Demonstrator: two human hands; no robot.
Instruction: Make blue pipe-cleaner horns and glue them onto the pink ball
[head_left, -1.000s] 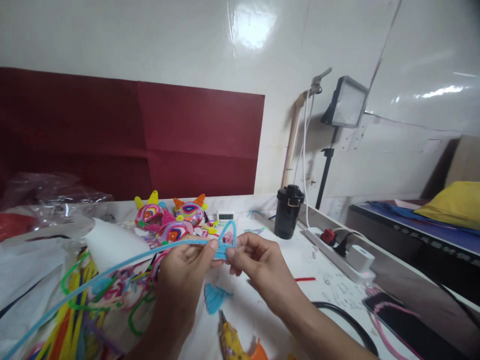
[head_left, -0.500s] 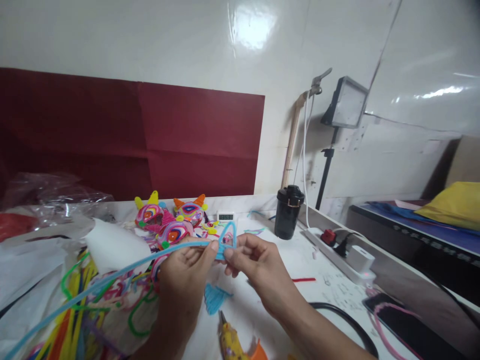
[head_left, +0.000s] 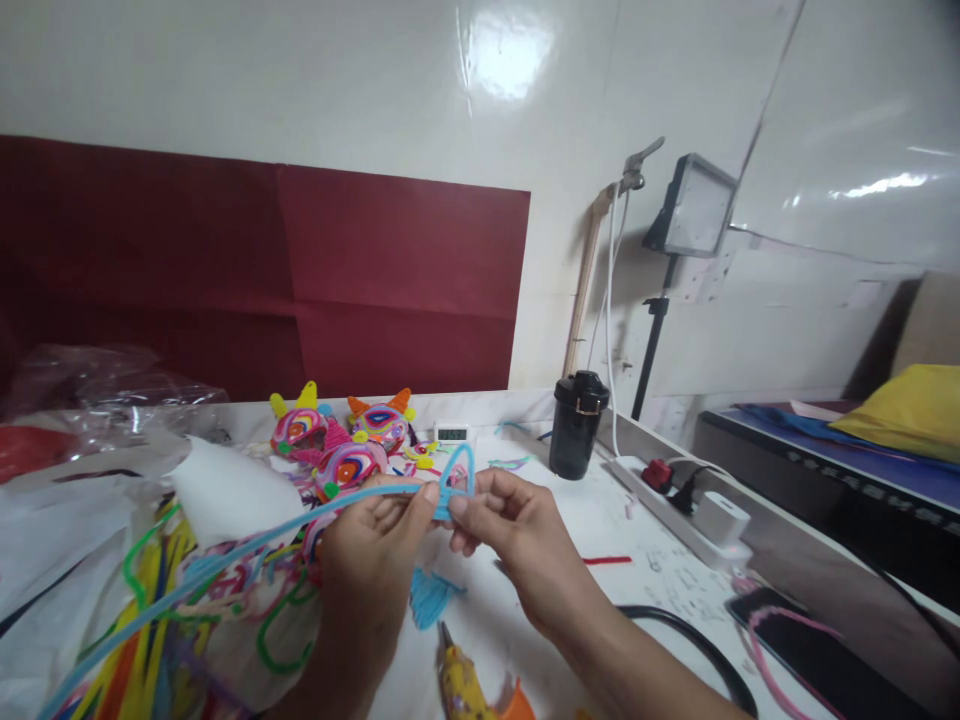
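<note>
A light blue pipe cleaner runs from the lower left up to my fingers, where its end is bent into a pointed loop with a few rows wound at the base. My left hand pinches it at the left side of the loop. Thumb and fingers of my right hand grip the loop's right lower corner. Below my hands, a blue fan-shaped piece of wound pipe cleaner lies on the white table. Nearby is a yellow glue gun with its nozzle pointing up.
Colourful finished pipe-cleaner figures stand behind my left hand. Loose pipe cleaners and a white paper sheet are at left. A black bottle, power strip and phone sit at right.
The long tail of the blue pipe cleaner has shifted slightly to the right at its lower end. Both hands keep nearly the same hold and place.
</note>
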